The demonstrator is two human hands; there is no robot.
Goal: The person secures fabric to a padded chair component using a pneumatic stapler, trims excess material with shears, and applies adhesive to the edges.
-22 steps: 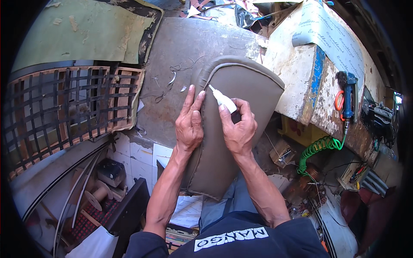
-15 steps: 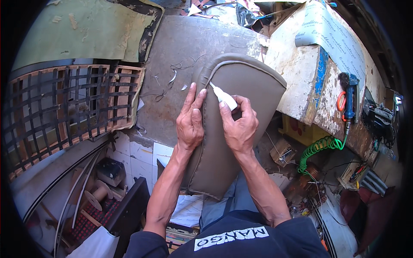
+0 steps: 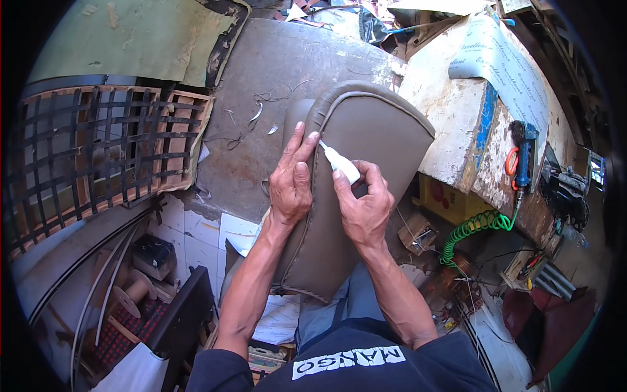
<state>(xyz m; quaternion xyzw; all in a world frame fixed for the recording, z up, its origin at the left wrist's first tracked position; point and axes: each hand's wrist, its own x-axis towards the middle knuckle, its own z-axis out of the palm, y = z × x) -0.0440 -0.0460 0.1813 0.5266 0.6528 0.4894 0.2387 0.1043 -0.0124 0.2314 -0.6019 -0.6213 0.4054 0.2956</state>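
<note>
A brown padded cushion (image 3: 369, 140) with a raised piped seam lies tilted across my lap and the edge of the grey worktop. My right hand (image 3: 364, 206) pinches a small white squeeze bottle (image 3: 341, 166). The bottle's narrow nozzle points up and left, its tip at the piping along the cushion's left side. My left hand (image 3: 292, 179) rests flat on that left side, fingers stretched out, the fingertips just beside the nozzle tip. It holds nothing. The cushion's underside is hidden.
Thread scraps lie on the grey worktop (image 3: 287, 59). At left stands a frame of woven black straps (image 3: 98, 157). On the worn bench at right sits a blue air tool (image 3: 524, 157) with a coiled green hose (image 3: 473, 225). A wooden spool (image 3: 134, 292) is at lower left.
The bottle's tip and my right hand have shifted slightly down along the piping toward me. My left hand stays on the cushion's side. The view has moved a little.
</note>
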